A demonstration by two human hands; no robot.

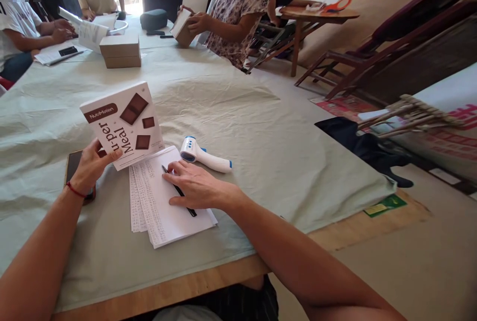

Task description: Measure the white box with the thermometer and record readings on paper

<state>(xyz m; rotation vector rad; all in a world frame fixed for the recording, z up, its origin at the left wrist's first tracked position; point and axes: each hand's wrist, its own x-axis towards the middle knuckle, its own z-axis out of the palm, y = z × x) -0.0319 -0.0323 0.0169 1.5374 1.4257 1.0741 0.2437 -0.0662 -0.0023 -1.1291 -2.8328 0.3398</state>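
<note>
My left hand (91, 164) grips a white carton (124, 122) of NutriMotion meal chocolate by its lower left corner, thumb on the front. The carton is tilted, its printed face toward me, above the table. My right hand (199, 184) lies over a stack of handwritten papers (160, 224), fingers apart, touching or just above a black pen (191, 210). Part of the pen is hidden under the fingers. Just beyond that hand rests a white and blue infrared thermometer (208, 159). A dark phone-like object (72, 166) is partly covered by my left hand.
A pale cloth (238, 112) covers the wooden table (186, 291). Farther off stand a brown box (121, 52) and a dark case (153, 19). Several people are around; one person's hands (201, 24) hold another box (182, 30). Wooden chairs (357, 57) are at right.
</note>
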